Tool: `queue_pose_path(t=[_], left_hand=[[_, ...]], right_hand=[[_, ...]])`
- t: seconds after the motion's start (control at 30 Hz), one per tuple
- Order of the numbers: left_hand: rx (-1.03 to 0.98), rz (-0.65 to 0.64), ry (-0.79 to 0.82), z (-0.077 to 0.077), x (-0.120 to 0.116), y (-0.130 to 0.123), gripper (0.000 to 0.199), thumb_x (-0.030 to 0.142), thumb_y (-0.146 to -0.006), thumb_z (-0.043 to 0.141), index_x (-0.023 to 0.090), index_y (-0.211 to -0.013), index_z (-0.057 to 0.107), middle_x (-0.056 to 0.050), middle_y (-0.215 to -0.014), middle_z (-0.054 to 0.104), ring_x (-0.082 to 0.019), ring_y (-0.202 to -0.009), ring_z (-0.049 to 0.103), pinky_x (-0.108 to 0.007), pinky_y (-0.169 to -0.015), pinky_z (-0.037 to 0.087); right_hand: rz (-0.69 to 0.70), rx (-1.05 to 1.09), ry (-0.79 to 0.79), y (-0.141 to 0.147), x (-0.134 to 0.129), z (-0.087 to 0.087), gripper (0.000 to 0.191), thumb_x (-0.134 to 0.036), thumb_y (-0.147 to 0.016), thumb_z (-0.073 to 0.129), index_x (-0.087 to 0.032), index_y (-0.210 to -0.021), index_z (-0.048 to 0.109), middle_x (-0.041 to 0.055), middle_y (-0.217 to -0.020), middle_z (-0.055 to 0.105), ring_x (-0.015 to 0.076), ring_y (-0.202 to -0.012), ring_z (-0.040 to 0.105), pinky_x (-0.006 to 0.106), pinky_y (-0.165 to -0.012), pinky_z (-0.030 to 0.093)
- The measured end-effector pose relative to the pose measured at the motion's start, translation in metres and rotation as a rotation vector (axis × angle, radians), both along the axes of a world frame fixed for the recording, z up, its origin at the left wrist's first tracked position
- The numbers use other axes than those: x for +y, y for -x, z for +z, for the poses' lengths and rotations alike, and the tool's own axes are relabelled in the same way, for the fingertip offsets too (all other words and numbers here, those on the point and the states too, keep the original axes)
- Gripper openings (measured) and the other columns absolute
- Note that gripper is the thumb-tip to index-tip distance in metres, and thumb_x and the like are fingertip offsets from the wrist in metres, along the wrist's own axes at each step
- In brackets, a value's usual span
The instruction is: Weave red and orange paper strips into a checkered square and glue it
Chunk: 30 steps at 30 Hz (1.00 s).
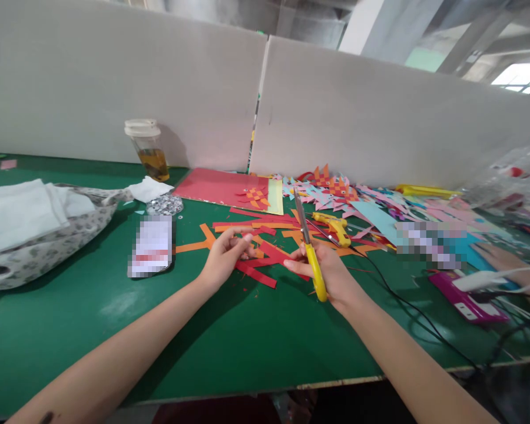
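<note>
My left hand [230,252] is closed, thumb and fingers pinched on red and orange paper strips [271,253] that stretch between my two hands. My right hand [331,272] holds a pair of scissors with yellow handles [314,274], the blades pointing up and away from me. The thumb and fingertips of that hand also touch the right end of the red paper. More red and orange strips lie loose around and beneath both hands. A red strip [258,275] lies on the green table [229,341] just below them. My fingers partly hide the held paper.
Left are a phone [152,244], silver sequins [164,204], a cup of tea [149,153] and a patterned cloth bag [48,247]. Behind are red sheets [207,188] and woven paper fish [254,197]. Right are a yellow glue gun [335,227], paper scraps, a purple power strip [466,297] and another person's hand.
</note>
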<state>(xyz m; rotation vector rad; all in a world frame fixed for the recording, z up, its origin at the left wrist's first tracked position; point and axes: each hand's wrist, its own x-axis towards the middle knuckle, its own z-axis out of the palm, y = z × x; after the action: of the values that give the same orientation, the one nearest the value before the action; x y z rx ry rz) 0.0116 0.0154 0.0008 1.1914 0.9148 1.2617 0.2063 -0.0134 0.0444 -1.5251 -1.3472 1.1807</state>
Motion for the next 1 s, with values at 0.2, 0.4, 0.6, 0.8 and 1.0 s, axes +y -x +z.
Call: queue_pose_path(t=[0.2,0.4,0.6,0.8,1.0], left_hand=[[-0.063,-0.036,0.063,0.008,-0.005,0.001,0.033,0.036,-0.078,0.059,0.018,-0.105,0.058,-0.004,-0.079,0.068,-0.013,-0.071,0.063,-0.021,-0.06,0.047],[0.019,-0.129,0.069,0.005,-0.007,-0.003,0.026,0.037,-0.068,0.069,0.015,-0.083,0.067,-0.003,-0.071,0.066,-0.012,-0.064,0.062,-0.02,-0.056,0.046],[0.001,-0.004,0.07,0.0,-0.001,-0.001,0.025,0.037,-0.066,0.071,0.015,-0.078,0.067,-0.002,-0.064,0.064,-0.011,-0.057,0.061,-0.02,-0.053,0.046],[-0.009,0.023,0.11,-0.003,0.003,0.001,0.03,0.039,-0.064,0.072,0.015,-0.081,0.066,-0.003,-0.07,0.066,-0.011,-0.058,0.061,-0.019,-0.052,0.046],[0.014,0.029,0.106,-0.005,0.002,0.002,0.031,0.041,-0.066,0.07,0.015,-0.082,0.064,-0.003,-0.075,0.066,-0.01,-0.056,0.06,-0.018,-0.051,0.045]], right_hand=[[-0.035,0.003,0.012,0.001,0.001,0.003,0.038,-0.035,-0.046,0.078,-0.019,-0.068,0.052,-0.0026,-0.065,0.058,0.0125,-0.06,0.054,0.028,-0.061,0.043],[0.007,-0.022,-0.004,0.0,0.001,-0.005,0.033,-0.033,-0.05,0.077,-0.019,-0.068,0.053,-0.0035,-0.065,0.056,0.0119,-0.06,0.053,0.028,-0.062,0.042],[-0.043,0.029,-0.022,-0.003,0.004,-0.005,0.033,-0.03,-0.049,0.076,-0.019,-0.07,0.054,-0.0031,-0.065,0.056,0.0116,-0.059,0.053,0.028,-0.061,0.043],[-0.108,0.037,-0.05,-0.015,0.01,-0.009,0.036,-0.028,-0.048,0.078,-0.018,-0.074,0.056,-0.0013,-0.066,0.06,0.0131,-0.058,0.056,0.029,-0.059,0.046],[-0.155,-0.007,-0.082,-0.017,0.011,-0.007,0.038,-0.031,-0.048,0.079,-0.018,-0.076,0.056,0.0013,-0.072,0.063,0.015,-0.061,0.059,0.028,-0.057,0.047]])
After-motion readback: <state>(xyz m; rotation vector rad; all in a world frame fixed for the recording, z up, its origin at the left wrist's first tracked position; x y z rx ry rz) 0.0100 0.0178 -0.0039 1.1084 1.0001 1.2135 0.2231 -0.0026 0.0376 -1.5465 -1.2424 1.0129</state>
